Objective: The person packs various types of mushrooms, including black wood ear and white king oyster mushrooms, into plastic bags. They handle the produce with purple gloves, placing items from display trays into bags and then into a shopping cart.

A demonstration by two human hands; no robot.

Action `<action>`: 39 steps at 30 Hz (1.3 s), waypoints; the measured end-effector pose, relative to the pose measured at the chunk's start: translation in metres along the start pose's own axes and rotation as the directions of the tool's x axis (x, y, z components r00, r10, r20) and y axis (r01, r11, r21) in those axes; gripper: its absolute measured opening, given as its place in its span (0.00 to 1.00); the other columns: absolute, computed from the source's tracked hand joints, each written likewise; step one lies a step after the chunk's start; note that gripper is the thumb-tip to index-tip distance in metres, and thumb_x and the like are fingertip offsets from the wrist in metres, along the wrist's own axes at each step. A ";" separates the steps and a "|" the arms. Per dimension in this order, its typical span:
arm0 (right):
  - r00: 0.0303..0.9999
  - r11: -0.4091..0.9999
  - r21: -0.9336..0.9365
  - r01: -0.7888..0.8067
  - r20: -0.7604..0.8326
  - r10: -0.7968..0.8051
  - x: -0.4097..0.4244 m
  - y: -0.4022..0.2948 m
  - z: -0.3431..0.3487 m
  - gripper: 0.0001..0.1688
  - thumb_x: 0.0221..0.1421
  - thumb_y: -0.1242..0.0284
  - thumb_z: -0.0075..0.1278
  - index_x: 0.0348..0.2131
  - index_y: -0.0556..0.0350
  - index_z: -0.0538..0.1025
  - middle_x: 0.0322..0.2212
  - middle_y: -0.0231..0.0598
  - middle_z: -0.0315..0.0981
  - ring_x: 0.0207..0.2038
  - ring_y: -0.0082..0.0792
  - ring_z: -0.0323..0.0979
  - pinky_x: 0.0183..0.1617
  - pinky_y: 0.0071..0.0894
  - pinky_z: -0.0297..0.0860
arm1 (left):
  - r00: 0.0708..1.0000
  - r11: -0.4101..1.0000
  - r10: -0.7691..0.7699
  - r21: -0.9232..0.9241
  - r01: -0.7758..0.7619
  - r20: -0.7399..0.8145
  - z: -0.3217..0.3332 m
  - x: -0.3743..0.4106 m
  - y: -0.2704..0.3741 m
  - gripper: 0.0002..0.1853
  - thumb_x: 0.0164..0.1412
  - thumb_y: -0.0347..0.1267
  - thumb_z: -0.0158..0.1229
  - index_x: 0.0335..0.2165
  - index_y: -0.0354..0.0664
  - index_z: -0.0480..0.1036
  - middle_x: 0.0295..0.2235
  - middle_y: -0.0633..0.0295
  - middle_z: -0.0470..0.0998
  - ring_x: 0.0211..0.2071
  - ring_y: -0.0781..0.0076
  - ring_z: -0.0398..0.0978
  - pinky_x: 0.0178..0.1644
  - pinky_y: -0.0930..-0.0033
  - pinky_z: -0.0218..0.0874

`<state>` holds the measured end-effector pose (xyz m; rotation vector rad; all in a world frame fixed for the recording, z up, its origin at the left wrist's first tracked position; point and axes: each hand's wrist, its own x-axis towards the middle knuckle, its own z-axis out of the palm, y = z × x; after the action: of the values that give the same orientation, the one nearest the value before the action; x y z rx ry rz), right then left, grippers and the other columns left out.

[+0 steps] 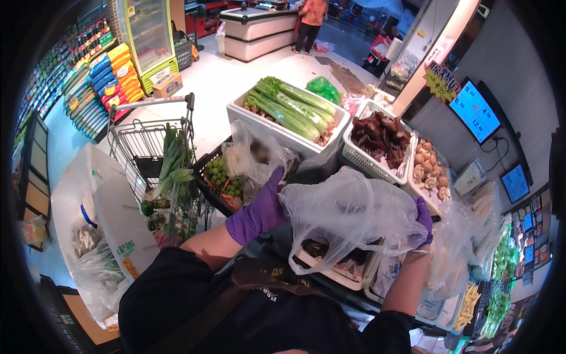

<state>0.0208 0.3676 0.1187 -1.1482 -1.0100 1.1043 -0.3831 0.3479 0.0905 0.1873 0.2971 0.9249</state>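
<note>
A thin clear plastic bag (349, 208) is stretched between my two purple-gloved hands. My left hand (265, 205) grips its left side, thumb pointing up. At its right edge my right hand (423, 221) holds on, partly covered by the film. Dark shapes show through the plastic; whether they lie inside or behind it, I cannot tell. Under the bag stands a white basket (356, 283) with dark contents, mostly covered. Beyond it are a white basket of dark wood ear mushrooms (382, 137) and a basket of brown mushrooms (429, 168).
A white foam box (283, 144) holds wrapped celery (292, 108). Left of me are a black crate (201, 172) with green fruit, a shopping cart (150, 128) with leafy vegetables, and a tilted foam box (124, 203). A person (311, 22) stands near the counter (258, 35).
</note>
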 end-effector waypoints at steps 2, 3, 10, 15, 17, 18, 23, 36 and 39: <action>0.960 0.893 -0.382 0.238 -0.044 -0.275 -0.019 -0.002 -0.003 0.15 0.55 0.70 0.40 0.36 0.63 0.72 0.38 0.40 0.68 0.38 0.30 0.69 0.45 0.25 0.63 | 0.992 0.997 0.066 -0.039 -0.071 -0.109 0.001 -0.005 0.001 0.43 0.51 0.62 0.40 0.50 0.36 0.60 0.48 0.51 0.66 0.49 0.57 0.62 0.56 0.57 0.49; 0.907 0.814 -0.481 0.327 -0.082 -0.413 -0.052 -0.032 0.036 0.14 0.54 0.72 0.39 0.36 0.64 0.72 0.41 0.42 0.66 0.38 0.32 0.68 0.46 0.24 0.62 | 0.987 0.989 0.110 -0.090 -0.121 -0.119 0.004 -0.011 0.003 0.44 0.49 0.63 0.40 0.51 0.36 0.59 0.48 0.51 0.65 0.50 0.56 0.62 0.56 0.56 0.49; 0.672 0.869 -0.011 0.495 0.638 -0.376 -0.149 -0.060 0.087 0.10 0.48 0.78 0.42 0.30 0.67 0.73 0.34 0.45 0.70 0.37 0.36 0.70 0.35 0.31 0.67 | 0.995 0.991 0.094 -0.098 -0.095 -0.018 0.017 -0.003 -0.012 0.50 0.45 0.68 0.38 0.53 0.37 0.56 0.52 0.50 0.61 0.51 0.55 0.60 0.57 0.54 0.46; 0.904 0.854 -0.420 0.308 0.409 -0.125 -0.075 -0.023 0.125 0.23 0.48 0.81 0.43 0.46 0.68 0.64 0.52 0.52 0.56 0.52 0.42 0.58 0.54 0.29 0.56 | 0.954 0.989 -0.101 0.131 0.066 0.284 -0.012 0.004 -0.045 0.39 0.52 0.58 0.44 0.53 0.41 0.56 0.51 0.56 0.61 0.52 0.62 0.60 0.58 0.59 0.47; 0.789 0.481 -0.627 0.613 0.511 -0.340 -0.043 -0.012 0.118 0.34 0.47 0.79 0.45 0.54 0.63 0.55 0.57 0.54 0.43 0.60 0.43 0.43 0.60 0.32 0.45 | 0.887 0.820 -0.199 0.566 -0.082 0.417 -0.015 -0.004 -0.060 0.35 0.53 0.52 0.48 0.52 0.41 0.57 0.51 0.58 0.62 0.51 0.64 0.61 0.56 0.62 0.49; 0.757 0.398 -0.644 0.653 0.534 -0.378 -0.031 -0.014 0.124 0.36 0.46 0.78 0.46 0.55 0.63 0.54 0.57 0.54 0.43 0.61 0.44 0.41 0.61 0.33 0.43 | 0.848 0.676 -0.263 0.715 -0.179 0.461 -0.010 -0.006 -0.063 0.33 0.53 0.48 0.51 0.52 0.41 0.58 0.50 0.58 0.63 0.51 0.65 0.61 0.56 0.63 0.50; 0.755 0.333 -0.688 0.645 0.641 -0.139 0.012 0.016 0.134 0.42 0.45 0.66 0.49 0.55 0.63 0.52 0.56 0.57 0.43 0.60 0.49 0.41 0.62 0.37 0.41 | 0.809 0.573 -0.562 0.787 0.230 0.173 0.001 0.005 -0.051 0.22 0.53 0.36 0.54 0.47 0.41 0.63 0.42 0.60 0.69 0.43 0.71 0.66 0.49 0.69 0.57; 0.785 0.357 -0.701 0.617 0.576 -0.228 -0.044 -0.030 0.113 0.48 0.37 0.66 0.59 0.56 0.50 0.55 0.55 0.53 0.48 0.58 0.52 0.46 0.59 0.43 0.48 | 0.467 0.219 0.883 0.841 -0.495 0.045 -0.020 -0.004 0.024 0.11 0.51 0.28 0.54 0.34 0.36 0.67 0.31 0.60 0.72 0.32 0.71 0.71 0.37 0.71 0.63; 0.812 0.571 -0.582 0.579 0.346 -0.470 -0.044 -0.022 0.124 0.43 0.41 0.76 0.56 0.56 0.54 0.54 0.52 0.45 0.55 0.51 0.37 0.58 0.50 0.32 0.58 | 0.325 -0.314 0.764 0.761 -0.568 0.558 0.044 -0.028 0.007 0.12 0.45 0.18 0.52 0.33 0.36 0.66 0.32 0.58 0.70 0.33 0.71 0.68 0.40 0.72 0.60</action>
<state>-0.1049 0.3435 0.1553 -1.1836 -1.8345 0.3158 -0.3898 0.3276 0.1388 1.6829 1.0114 1.9352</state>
